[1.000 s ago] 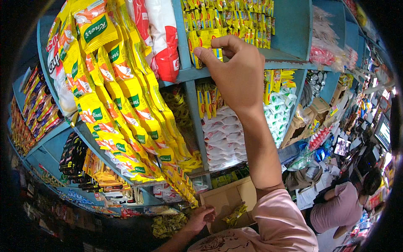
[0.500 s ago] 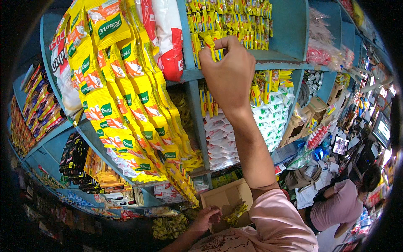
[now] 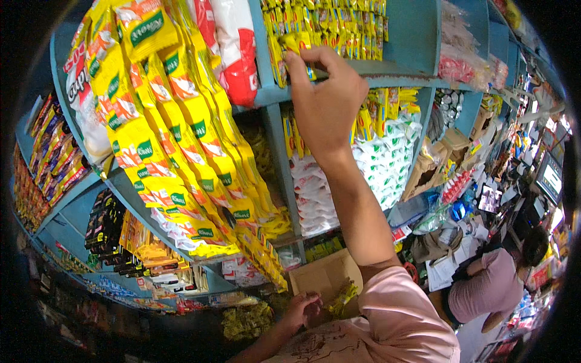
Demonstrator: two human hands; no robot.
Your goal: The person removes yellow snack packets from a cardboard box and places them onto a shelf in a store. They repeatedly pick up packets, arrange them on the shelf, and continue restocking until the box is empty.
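My right hand (image 3: 330,100) is raised to an upper blue shelf, thumb and index finger pinched on a small yellow sachet (image 3: 295,43). That sachet lies at the front of stacked rows of like yellow sachets (image 3: 330,27). Low down, my left hand (image 3: 304,308) is beside a cardboard box (image 3: 315,275), its fingers loosely curled and apart with nothing visible in them. Inside the box are a few yellow packets (image 3: 344,296). Whether the left hand touches the box wall I cannot tell.
Long strips of yellow seasoning packets (image 3: 175,133) hang left of my right arm. White sachets with green marks (image 3: 387,154) fill the compartment below. A blue shelf divider (image 3: 282,169) stands between them. At the right, a person in a pink shirt (image 3: 490,284) is near a cluttered desk.
The shelves and hanging strips have shifted slightly up and left in view. My right hand keeps its pinch at the sachet rows; my left hand stays by the box.
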